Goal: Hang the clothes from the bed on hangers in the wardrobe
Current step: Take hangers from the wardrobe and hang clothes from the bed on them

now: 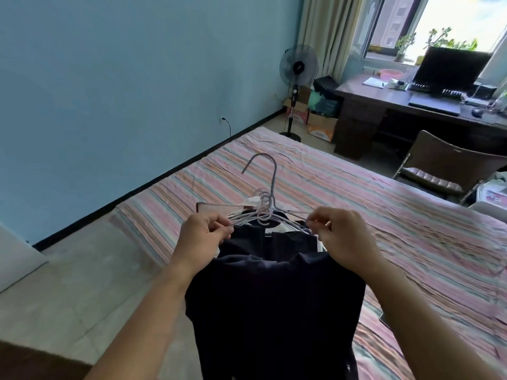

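The left hand (204, 237) had its fingers curled, pinching the left ends of a bundle of thin wire hangers (270, 212) between thumb and fingertips. The right hand (343, 237) did the same on the other side, fingers bent in and nipping the right-hand wires. Between the two hands the hangers' shoulders ran left to right, and their hooks rose away from the person; one hook (260, 165) stood clear above the others, its open end curling down to the left. How many hangers were in the bundle could not be told.

A dark navy garment (274, 311) hung from the hangers, its neck opening at the wires and its length dropping straight down toward the person, between the forearms. It was held up in the air over the near edge of the bed (411, 242), which carried a pink striped sheet.

Farther out, a standing fan (298, 67) stood on the floor beyond the far corner of the bed, against the blue wall (123, 78), with cardboard boxes (322, 127) beside it. A dark wooden desk (367, 91) under the window bore a monitor (452, 68) and a keyboard, and a folding chair (444, 165) stood between the desk and the bed's right edge.
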`<action>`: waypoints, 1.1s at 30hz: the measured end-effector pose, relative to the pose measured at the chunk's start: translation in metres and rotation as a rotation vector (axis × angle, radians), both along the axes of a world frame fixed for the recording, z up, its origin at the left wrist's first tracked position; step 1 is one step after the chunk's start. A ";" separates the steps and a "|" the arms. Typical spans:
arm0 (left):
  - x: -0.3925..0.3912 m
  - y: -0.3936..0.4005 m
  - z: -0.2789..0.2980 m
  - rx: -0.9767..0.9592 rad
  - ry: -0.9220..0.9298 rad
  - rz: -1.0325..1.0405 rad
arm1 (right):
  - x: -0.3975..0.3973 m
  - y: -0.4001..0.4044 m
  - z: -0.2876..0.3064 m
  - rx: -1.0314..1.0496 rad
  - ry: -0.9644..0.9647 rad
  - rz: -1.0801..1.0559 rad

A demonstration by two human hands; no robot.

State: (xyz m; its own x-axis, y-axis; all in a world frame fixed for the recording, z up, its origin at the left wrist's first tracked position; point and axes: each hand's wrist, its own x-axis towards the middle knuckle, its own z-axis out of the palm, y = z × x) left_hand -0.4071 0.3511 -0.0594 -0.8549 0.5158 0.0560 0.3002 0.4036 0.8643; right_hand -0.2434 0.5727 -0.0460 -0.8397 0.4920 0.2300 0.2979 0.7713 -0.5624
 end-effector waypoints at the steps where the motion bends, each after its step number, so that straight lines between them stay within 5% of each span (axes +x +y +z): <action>1: -0.011 0.013 -0.011 -0.028 -0.021 0.004 | -0.011 0.013 -0.011 -0.014 -0.024 0.004; 12: -0.112 0.142 -0.134 -0.253 -0.152 0.056 | -0.124 0.131 -0.143 -0.203 -0.268 0.053; 20: -0.165 0.200 -0.212 -0.361 -0.051 0.040 | -0.201 0.176 -0.227 -0.191 -0.339 0.001; 26: -0.185 0.220 -0.274 -0.869 0.092 -0.261 | -0.244 0.200 -0.285 -0.147 -0.370 -0.044; 33: -0.208 0.243 -0.331 -1.053 -0.010 -0.325 | -0.267 0.215 -0.338 -0.089 -0.441 -0.019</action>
